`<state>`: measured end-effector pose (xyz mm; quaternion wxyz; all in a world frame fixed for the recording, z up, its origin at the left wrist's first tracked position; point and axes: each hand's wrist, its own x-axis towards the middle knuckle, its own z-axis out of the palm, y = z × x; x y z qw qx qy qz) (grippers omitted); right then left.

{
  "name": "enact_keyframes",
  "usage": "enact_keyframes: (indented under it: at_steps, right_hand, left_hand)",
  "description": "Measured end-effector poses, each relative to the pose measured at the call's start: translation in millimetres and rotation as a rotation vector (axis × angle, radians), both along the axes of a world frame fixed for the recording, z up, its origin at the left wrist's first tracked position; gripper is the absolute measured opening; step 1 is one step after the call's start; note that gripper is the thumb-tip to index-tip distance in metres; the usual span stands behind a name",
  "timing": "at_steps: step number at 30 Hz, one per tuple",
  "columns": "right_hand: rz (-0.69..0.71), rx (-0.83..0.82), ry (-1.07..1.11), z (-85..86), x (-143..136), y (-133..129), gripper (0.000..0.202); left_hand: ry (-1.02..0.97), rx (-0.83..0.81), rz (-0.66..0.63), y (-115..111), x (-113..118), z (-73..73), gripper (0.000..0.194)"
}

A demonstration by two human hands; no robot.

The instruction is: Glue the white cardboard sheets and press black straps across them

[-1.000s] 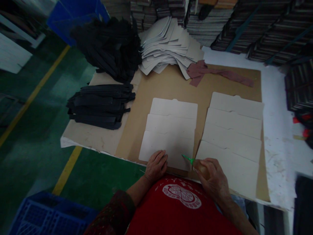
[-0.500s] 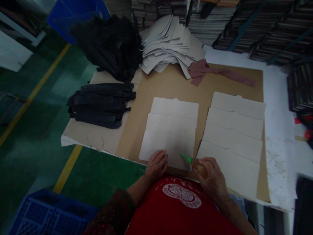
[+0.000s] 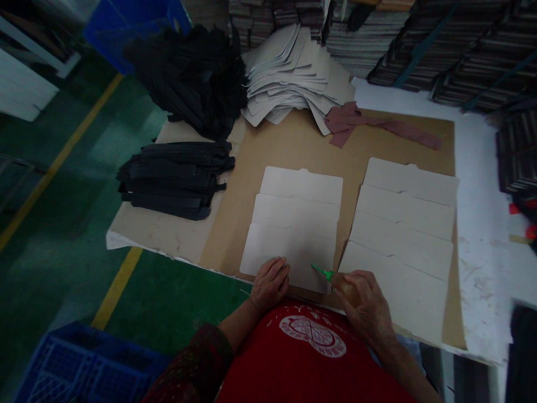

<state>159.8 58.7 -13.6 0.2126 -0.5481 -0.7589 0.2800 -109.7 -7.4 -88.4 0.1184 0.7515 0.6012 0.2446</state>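
Head view: left hand [image 3: 269, 282] lay flat, fingers spread, pressing down the near edge of the nearest grey card [image 3: 289, 254], not gripping anything. Right hand [image 3: 364, 305] was closed around a small bottle [image 3: 343, 286] with a green nozzle [image 3: 322, 272], tip pointing at that same card's near right corner, just above or touching it; couldn't tell which.

Card sat at the table's near edge on a brown board [image 3: 293, 140], bottom one of three overlapped cards in the left column; a second column of four cards [image 3: 403, 224] lay just to the right. Likely light, thin, fairly stiff, apt to slide on the board, so holding it flat by palm near the edge suits; lifting would be by a corner or long edge. Looked pale grey, matte, rounded corners, small notch tab on the far edge.

Further back: loose heap of same grey cards [image 3: 293, 78], black strip piles [image 3: 176, 179], maroon scraps [image 3: 377, 126]. Blue crate [image 3: 84, 364] on floor, lower left.
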Motion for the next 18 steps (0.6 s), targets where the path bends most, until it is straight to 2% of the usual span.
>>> enact_keyframes:
  at_steps: [3,6,8,11,13,15,18]
  right_hand:
    - [-0.083,-0.137,0.138,-2.8,-11,-2,0.026]
    - [-0.198,-0.201,0.215,-4.6,-17,-5,0.032]
    - [-0.32,-0.271,0.262,-3.2,-21,-5,0.039]
    - [-0.582,-0.53,0.465,3.9,-29,1,0.05]
    - [-0.668,-0.663,0.6,9.5,-40,7,0.055]
    - [-0.601,-0.683,0.613,12.9,-53,12,0.054]
    - [-0.428,-0.652,0.515,9.5,-76,17,0.051]
  left_hand:
    - [-0.007,-0.004,-0.003,-1,0,-2.3,0.038]
    - [-0.018,-0.006,-0.002,-1,-1,-3.0,0.037]
    - [-0.028,-0.002,-0.012,0,-1,-1.8,0.036]
    - [-0.044,0.02,-0.043,-4,-5,2.7,0.032]
    - [-0.047,0.037,-0.038,-9,-11,6.7,0.029]
    - [-0.037,0.046,0.028,-15,-21,10.5,0.028]
    - [-0.009,0.04,0.187,-23,-39,12.9,0.031]
